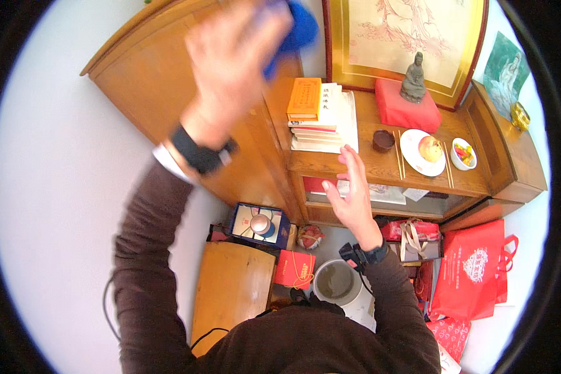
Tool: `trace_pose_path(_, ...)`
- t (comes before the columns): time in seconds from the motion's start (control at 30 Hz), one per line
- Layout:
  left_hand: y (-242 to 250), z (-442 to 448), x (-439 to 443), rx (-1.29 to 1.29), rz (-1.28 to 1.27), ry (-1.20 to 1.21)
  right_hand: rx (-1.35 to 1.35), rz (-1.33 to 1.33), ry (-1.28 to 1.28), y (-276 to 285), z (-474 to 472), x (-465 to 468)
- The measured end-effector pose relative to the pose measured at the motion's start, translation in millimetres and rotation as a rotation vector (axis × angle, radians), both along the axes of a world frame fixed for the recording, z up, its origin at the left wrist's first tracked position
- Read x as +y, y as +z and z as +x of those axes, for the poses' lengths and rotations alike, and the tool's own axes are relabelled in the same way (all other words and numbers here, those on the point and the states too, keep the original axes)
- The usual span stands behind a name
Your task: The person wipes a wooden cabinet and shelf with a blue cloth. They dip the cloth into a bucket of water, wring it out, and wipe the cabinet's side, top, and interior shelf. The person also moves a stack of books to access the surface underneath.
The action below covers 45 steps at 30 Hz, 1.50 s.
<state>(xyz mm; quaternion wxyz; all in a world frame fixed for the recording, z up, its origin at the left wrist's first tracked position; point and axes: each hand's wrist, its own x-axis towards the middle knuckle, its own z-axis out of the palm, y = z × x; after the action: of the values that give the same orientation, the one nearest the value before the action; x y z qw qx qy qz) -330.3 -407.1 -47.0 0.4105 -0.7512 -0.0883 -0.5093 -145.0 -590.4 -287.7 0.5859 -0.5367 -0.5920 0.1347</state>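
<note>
My left hand (236, 65), blurred, is raised in front of the wooden cabinet's side panel (154, 70) and holds a blue cloth (301, 25). Lower and to the right, my right hand (355, 196) holds nothing, its thumb apart from its fingers. It hovers by the front edge of a wooden shelf top (318, 161). Just beyond it lies a stack of books (315, 133) with an orange book (305, 98) on top. A dark brown cup (383, 140) stands to its right, beside a white plate (410, 152) bearing a round bun or fruit (430, 148).
A seated statuette (414, 79) sits on a red cloth-covered block (404, 110) before a framed picture (404, 37). Chopsticks (399, 156) and a bowl of wrapped sweets (463, 154) flank the plate. Below are a bucket of murky water (336, 282), a wooden stool or table (231, 280) and red bags (470, 271).
</note>
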Motion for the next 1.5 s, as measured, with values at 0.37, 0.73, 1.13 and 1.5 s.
trace_pose_path(0.37,-204,-41,-155,-0.036,-1.013,-0.283,0.598,-0.032,0.49,14,-82,-3)
trace_pose_path(0.73,-233,-181,-205,-0.147,-1.243,0.009,-0.455,0.751,-0.295,205,-95,105)
trace_pose_path(1.13,-321,-335,-313,-0.635,-1.574,0.491,-1.049,1.048,-0.768,299,-200,220)
trace_pose_path(1.5,-385,-401,-370,-0.871,-1.666,0.716,-1.125,1.106,-0.631,316,-393,336)
